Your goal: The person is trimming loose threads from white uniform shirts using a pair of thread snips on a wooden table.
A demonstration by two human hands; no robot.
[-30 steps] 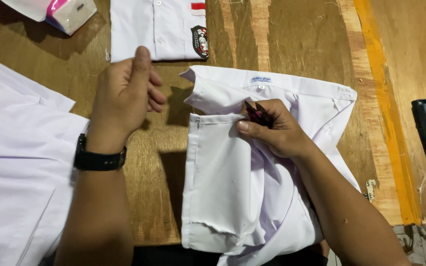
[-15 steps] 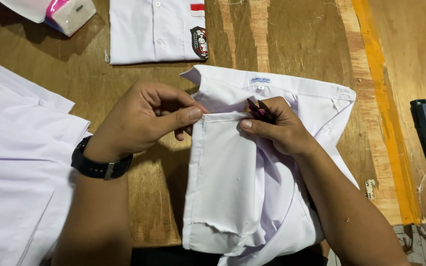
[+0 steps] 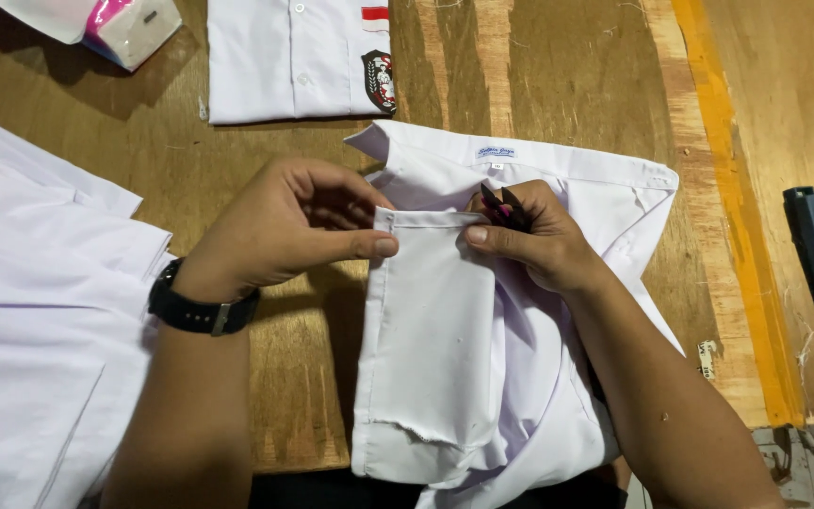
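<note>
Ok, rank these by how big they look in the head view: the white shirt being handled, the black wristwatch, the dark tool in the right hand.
1. White shirt, by far the largest.
2. Black wristwatch.
3. Dark tool, smallest as seen, but the right hand hides most of it, so its rank against the watch is unsure.

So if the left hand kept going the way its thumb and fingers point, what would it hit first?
The left hand points right along the shirt's folded top edge, which it already pinches. Straight on, it would likely meet the right hand's thumb, pinching the same edge and holding a small dark tool.
</note>
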